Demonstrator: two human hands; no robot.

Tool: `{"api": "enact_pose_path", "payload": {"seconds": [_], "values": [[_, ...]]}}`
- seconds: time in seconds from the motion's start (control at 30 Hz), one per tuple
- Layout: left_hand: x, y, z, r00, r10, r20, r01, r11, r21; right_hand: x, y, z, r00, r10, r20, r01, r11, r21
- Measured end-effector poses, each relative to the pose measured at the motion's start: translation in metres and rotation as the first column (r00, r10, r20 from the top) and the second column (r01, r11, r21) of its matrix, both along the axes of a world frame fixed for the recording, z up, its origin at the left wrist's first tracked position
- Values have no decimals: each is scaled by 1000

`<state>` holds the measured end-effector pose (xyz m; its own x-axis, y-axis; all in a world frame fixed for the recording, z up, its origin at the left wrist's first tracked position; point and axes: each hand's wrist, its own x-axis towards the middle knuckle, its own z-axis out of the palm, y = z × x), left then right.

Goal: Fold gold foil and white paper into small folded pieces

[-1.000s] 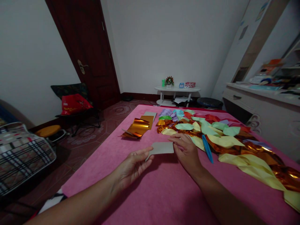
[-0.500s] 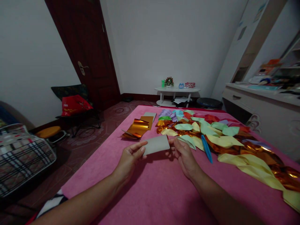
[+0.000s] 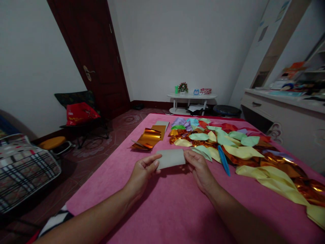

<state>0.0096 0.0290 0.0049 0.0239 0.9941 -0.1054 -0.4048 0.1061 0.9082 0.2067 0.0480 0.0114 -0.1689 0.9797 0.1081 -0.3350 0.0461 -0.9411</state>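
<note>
A small greyish-white sheet of paper [image 3: 170, 159] is held level above the pink cloth [image 3: 167, 210]. My left hand [image 3: 146, 168] pinches its left end, thumb on top. At the right end, my right hand [image 3: 197, 166] grips the edge between thumb and fingers; some of those fingertips are hidden behind the sheet. Beyond my left hand lies a loose stack of shiny gold foil paper [image 3: 148, 138], with another pale sheet [image 3: 163, 124] behind it. Just right of my right hand are pale green folded paper [image 3: 203, 152] and a blue pointed folded piece [image 3: 223, 161].
Many folded papers in yellow [image 3: 274, 179], gold, green and red cover the right side of the cloth. A white side table [image 3: 191, 97] stands by the far wall. At left are a chair with a red bag [image 3: 81, 114] and a plaid bag [image 3: 27, 173].
The right end of the sheet has lowered slightly, so the sheet lies straighter and flatter between my hands. Both hands keep their hold.
</note>
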Motion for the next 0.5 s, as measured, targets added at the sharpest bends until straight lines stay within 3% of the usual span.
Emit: {"api": "enact_pose_path", "payload": {"seconds": [0.17,0.33,0.5], "values": [[1,-1,0,1000,0,1,0,1000,-13,-1,0,1,999,-37,37,37,999,0],[2,-3,-1,998,-9,-63,10,1000,10,-5,2,4,986,-128,108,116,987,113],[5,-5,-1,979,-122,-162,130,991,42,-9,4,-2,980,-142,139,132,988,81]]}}
